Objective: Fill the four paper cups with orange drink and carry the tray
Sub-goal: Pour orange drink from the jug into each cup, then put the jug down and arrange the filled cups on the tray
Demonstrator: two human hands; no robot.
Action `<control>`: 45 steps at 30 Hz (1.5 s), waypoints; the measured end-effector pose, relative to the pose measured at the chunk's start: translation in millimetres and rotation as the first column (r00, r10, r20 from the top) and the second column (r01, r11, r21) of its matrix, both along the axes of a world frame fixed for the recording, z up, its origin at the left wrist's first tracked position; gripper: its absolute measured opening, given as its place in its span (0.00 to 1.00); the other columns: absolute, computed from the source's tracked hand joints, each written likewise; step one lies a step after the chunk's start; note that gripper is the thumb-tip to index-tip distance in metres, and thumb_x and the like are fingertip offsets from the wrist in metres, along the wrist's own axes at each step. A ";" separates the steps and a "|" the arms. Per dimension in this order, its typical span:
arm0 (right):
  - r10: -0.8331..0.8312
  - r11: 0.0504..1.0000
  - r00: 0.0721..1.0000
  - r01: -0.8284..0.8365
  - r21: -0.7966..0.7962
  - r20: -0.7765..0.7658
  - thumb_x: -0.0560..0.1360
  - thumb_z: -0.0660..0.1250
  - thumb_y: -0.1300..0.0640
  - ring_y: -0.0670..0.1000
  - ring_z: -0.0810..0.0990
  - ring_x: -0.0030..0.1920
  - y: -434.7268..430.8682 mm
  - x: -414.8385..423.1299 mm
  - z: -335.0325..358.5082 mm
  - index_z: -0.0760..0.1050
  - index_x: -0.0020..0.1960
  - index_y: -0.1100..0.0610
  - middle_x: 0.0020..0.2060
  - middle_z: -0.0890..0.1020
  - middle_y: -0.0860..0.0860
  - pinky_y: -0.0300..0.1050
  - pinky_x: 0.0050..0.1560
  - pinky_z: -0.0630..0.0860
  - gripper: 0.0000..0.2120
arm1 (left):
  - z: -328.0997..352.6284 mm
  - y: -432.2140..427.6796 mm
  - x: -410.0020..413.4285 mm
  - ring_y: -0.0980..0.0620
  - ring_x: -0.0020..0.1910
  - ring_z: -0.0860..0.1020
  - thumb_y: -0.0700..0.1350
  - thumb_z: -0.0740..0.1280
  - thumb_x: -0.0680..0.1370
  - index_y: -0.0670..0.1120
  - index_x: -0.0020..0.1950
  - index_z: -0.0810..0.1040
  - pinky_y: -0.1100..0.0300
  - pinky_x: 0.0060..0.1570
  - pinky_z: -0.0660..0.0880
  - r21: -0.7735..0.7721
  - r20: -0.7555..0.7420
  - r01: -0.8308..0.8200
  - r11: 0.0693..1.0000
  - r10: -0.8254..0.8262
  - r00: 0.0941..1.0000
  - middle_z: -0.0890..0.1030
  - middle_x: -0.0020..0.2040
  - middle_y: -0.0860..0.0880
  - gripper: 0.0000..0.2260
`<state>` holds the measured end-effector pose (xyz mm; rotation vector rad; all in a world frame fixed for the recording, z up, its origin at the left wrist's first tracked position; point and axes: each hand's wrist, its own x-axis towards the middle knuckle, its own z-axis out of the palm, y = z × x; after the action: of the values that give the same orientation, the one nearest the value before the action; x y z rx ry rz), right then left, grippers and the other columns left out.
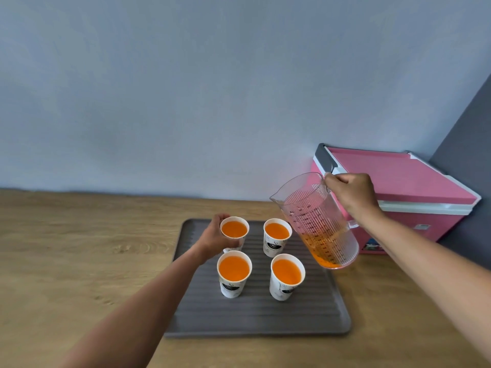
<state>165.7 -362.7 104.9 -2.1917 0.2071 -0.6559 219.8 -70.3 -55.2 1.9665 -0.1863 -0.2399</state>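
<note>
A grey ribbed tray (255, 317) lies on the wooden table. On it stand white paper cups in two rows, all holding orange drink: back left cup (234, 229), back right cup (276, 237), front left cup (233, 273), front right cup (287, 276). My left hand (216, 239) is wrapped around the back left cup. My right hand (350, 193) grips the handle of a clear ribbed jug (317, 221), held in the air to the right of the cups, tilted left, with a little orange drink at its bottom.
A pink and white cooler box (414, 192) with a grey handle stands at the back right against the wall, just behind the jug. The wooden table (79, 248) stretches to the left. A blue-grey wall rises behind.
</note>
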 end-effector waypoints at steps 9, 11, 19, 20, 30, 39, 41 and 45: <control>0.003 0.998 1.000 -0.004 0.058 0.027 0.74 0.68 0.50 0.58 0.75 0.28 -12.8 -21.8 -3.2 0.82 0.38 0.68 0.35 0.82 0.69 0.44 0.37 0.67 0.20 | 90.4 -1.0 -11.2 0.48 0.70 0.68 0.50 0.76 0.71 0.51 0.74 0.66 0.51 0.67 0.68 -0.094 0.240 -0.177 0.980 0.195 0.951 0.67 0.72 0.47 0.34; -0.005 0.994 1.000 0.001 0.111 0.029 0.73 0.68 0.50 0.54 0.70 0.28 -18.3 -28.6 -3.5 0.81 0.39 0.70 0.29 0.77 0.68 0.44 0.37 0.66 0.21 | 116.9 -18.3 -27.0 0.51 0.68 0.70 0.53 0.73 0.73 0.51 0.73 0.67 0.54 0.64 0.70 -0.138 0.302 -0.119 0.983 0.156 0.940 0.70 0.71 0.50 0.31; -0.135 0.937 0.988 0.101 0.335 0.081 0.72 0.70 0.55 0.46 0.60 0.24 -51.2 -69.8 -2.8 0.78 0.26 0.58 0.21 0.66 0.49 0.43 0.33 0.59 0.17 | 124.1 -122.3 -88.8 0.48 0.71 0.70 0.60 0.78 0.65 0.49 0.77 0.61 0.46 0.68 0.70 -0.225 0.027 0.291 0.930 -0.292 0.956 0.69 0.74 0.49 0.46; -0.155 0.925 0.984 0.112 0.364 0.089 0.72 0.70 0.55 0.46 0.61 0.25 -56.4 -75.2 -4.7 0.78 0.26 0.59 0.22 0.66 0.50 0.43 0.33 0.58 0.16 | 119.3 -133.8 -92.0 0.49 0.70 0.71 0.60 0.78 0.65 0.50 0.75 0.65 0.49 0.67 0.72 -0.242 0.035 0.327 0.914 -0.328 0.944 0.71 0.73 0.50 0.43; -0.312 0.738 0.950 0.229 0.635 0.021 0.77 0.68 0.54 0.42 0.64 0.21 -142.8 -136.4 -38.7 0.84 0.43 0.58 0.23 0.71 0.46 0.36 0.23 0.61 0.10 | 99.4 -256.2 -122.2 0.48 0.62 0.79 0.46 0.80 0.66 0.47 0.64 0.74 0.51 0.58 0.78 -0.322 0.048 0.421 0.848 -0.430 0.902 0.81 0.61 0.47 0.29; -0.330 0.612 0.941 0.276 0.741 -0.078 0.79 0.66 0.54 0.40 0.68 0.22 -195.8 -167.3 -66.0 0.83 0.51 0.53 0.32 0.78 0.48 0.33 0.23 0.68 0.07 | 81.7 -335.9 -137.6 0.65 0.49 0.76 0.37 0.76 0.70 0.57 0.67 0.66 0.69 0.43 0.76 -0.298 0.007 0.414 0.860 -0.431 0.902 0.77 0.52 0.61 0.32; -0.330 0.600 0.941 0.273 0.752 -0.078 0.79 0.66 0.54 0.40 0.68 0.22 -206.5 -169.0 -68.7 0.83 0.49 0.52 0.30 0.77 0.47 0.33 0.22 0.67 0.06 | 81.4 -346.9 -137.5 0.66 0.50 0.75 0.37 0.76 0.70 0.51 0.76 0.61 0.65 0.51 0.75 -0.282 -0.014 0.418 0.863 -0.440 0.898 0.75 0.52 0.64 0.39; -0.335 0.589 0.939 0.271 0.762 -0.075 0.79 0.66 0.57 0.42 0.67 0.24 -223.2 -163.4 -74.5 0.83 0.49 0.54 0.26 0.78 0.44 0.32 0.25 0.66 0.07 | 78.4 -363.7 -132.6 0.62 0.54 0.74 0.37 0.76 0.69 0.49 0.79 0.55 0.56 0.61 0.72 -0.257 -0.050 0.413 0.874 -0.438 0.897 0.75 0.58 0.62 0.44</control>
<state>2.3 -585.8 30.3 -1.2945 0.7047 -0.6718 87.2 -434.0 23.2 1.6464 -0.5581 -0.5826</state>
